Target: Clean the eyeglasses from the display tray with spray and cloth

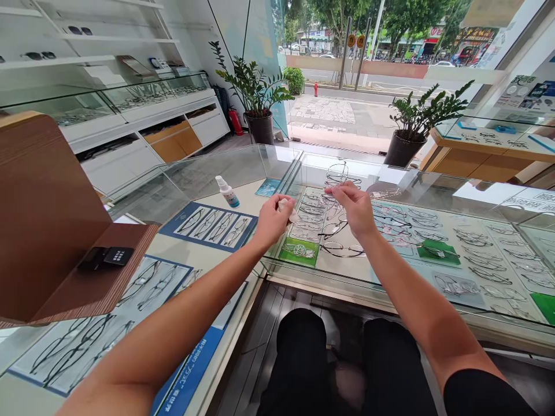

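Note:
My left hand (274, 221) is closed around a crumpled white cloth (288, 209), held above the glass counter. To its right, my right hand (356, 209) pinches thin-rimmed eyeglasses at its fingertips; the frame is mostly lost against the display behind. Just beyond those fingers, another pair of wire-frame glasses (342, 174) rests on the counter. Nearer to me, below the right hand, lie dark-rimmed glasses (333, 231) and a second thin-framed pair (342, 249). A white spray bottle (228, 193) with bluish liquid stands left of my left hand.
The glass display counter (303, 274) holds many rows of eyeglasses. At left, a brown folding stand (47, 214) bears a small black box (117, 256). Blue-bordered trays (208, 225) of glasses lie under the left glass. Potted plants (261, 124) stand by the glass front.

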A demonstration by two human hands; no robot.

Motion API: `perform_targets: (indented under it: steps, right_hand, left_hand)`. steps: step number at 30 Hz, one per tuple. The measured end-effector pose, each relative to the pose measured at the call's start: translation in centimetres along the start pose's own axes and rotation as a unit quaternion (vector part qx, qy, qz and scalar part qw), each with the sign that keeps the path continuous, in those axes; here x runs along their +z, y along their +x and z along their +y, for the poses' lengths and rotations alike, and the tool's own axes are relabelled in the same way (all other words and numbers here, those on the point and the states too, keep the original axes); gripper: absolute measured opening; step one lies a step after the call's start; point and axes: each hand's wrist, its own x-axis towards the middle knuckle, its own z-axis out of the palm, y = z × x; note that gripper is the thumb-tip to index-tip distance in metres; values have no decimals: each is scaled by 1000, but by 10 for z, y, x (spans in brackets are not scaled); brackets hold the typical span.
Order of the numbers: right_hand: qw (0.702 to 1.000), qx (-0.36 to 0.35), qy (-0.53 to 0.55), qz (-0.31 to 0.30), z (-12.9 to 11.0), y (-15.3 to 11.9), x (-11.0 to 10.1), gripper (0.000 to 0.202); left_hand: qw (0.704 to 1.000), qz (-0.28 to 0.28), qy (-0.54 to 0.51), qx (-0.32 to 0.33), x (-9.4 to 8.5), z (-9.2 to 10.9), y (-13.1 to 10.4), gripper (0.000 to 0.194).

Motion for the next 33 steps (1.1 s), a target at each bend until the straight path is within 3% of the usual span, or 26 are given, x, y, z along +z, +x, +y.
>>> perform_targets:
  steps: [4,6,8,10,12,15,20,27,33]
  right_hand:
    - [1000,-2,-23,5,0,3,-4,23]
    - [999,-19,-44,-4,-3,1,-3,24]
    - [995,-50,-80,-28,-7,-3,1,27]
    - [985,-95,-129,-64,-10,-9,6,31]
    - [968,-143,-184,-98,-12,-15,12,32]
    - [941,-186,-247,-134,-11,-22,17,31]
    - [938,-190,-245,-154,-7,-24,19,33]
    - [937,-189,-254,-147,-5,-24,19,31]
    - [925,-209,-295,-115,1,-25,18,25]
  left_hand:
    - [971,18,218,95,-2,-5,0,28]
    - [954,40,258,150,0,3,-7,27]
    - [954,36,225,197,2,15,-16,27]
    - [967,-4,140,215,5,26,-25,27]
    - [978,-33,67,197,8,33,-31,28]
    - [986,-26,32,164,10,34,-34,29]
    - [990,-14,15,140,11,31,-33,30]
    - [977,-1,85,195,9,33,-35,26]
    - [934,15,201,294,9,31,-35,21]
